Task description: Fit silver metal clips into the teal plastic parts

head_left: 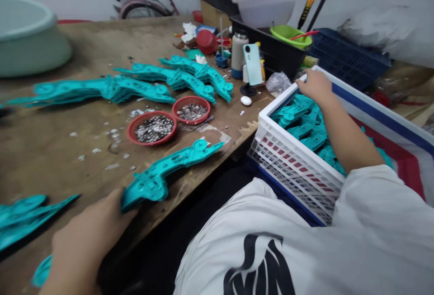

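My left hand [91,229] is closed around the near end of a turquoise plastic part [162,170], long and bent, that lies along the table's front edge. My right hand [315,86] grips the far rim of a white plastic crate [294,159], its fingers bent over the edge. Inside the crate is a heap of similar turquoise parts [305,123]. Two red baskets stand beyond the held part: one red basket [152,127] and a smaller red basket [191,110], both filled with small metal pieces. A thin screwdriver [202,123] rests beside them.
Rows of turquoise parts [108,89] lie across the brown table [95,168], with more turquoise parts [23,218] at lower left. A large pale green tub [30,37] stands at far left. A phone [252,65], a flask [239,53] and a black bin [281,53] are at the back.
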The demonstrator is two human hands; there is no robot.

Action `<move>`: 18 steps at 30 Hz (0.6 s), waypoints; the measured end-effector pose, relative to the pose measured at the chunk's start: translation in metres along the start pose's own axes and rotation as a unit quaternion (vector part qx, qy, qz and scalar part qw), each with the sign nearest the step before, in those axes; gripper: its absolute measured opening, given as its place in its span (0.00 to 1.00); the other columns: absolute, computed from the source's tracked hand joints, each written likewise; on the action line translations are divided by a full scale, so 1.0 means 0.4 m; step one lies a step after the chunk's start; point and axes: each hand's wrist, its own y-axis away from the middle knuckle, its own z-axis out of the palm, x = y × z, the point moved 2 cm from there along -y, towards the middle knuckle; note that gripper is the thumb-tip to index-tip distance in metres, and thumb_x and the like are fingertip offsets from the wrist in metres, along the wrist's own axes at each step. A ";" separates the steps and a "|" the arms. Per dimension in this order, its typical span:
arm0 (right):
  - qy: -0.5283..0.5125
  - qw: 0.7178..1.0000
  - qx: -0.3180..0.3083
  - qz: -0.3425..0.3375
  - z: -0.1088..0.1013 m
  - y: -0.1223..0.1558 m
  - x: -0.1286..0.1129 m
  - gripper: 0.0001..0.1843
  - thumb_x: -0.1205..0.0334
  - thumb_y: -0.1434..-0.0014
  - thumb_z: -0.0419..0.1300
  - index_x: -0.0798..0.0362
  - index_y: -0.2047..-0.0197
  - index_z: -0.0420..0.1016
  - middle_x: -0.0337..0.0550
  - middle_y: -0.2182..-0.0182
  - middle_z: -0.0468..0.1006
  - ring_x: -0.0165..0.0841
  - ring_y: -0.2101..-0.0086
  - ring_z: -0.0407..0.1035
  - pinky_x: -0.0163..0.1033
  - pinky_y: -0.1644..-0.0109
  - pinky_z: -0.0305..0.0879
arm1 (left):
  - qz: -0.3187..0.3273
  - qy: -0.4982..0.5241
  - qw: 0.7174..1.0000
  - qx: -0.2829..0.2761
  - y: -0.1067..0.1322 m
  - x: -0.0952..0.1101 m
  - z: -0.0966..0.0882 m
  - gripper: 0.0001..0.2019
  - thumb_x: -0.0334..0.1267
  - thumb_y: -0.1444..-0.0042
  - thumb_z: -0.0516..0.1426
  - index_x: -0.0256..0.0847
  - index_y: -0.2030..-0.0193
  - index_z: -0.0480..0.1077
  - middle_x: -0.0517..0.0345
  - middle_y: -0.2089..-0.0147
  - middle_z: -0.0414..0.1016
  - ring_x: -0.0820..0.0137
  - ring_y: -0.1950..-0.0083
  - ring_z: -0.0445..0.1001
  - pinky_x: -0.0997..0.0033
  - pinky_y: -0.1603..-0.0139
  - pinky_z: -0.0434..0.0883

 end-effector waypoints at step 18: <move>0.054 0.544 -0.096 -0.832 0.029 0.544 -0.841 0.51 0.50 0.27 0.79 0.33 0.10 0.62 0.66 0.12 0.58 0.72 0.18 0.60 0.76 0.23 0.64 | 0.048 -0.144 0.988 -0.016 0.108 0.069 -0.318 0.26 0.42 0.28 0.60 0.42 0.27 0.83 0.37 0.39 0.92 0.42 0.37 0.90 0.57 0.42 0.79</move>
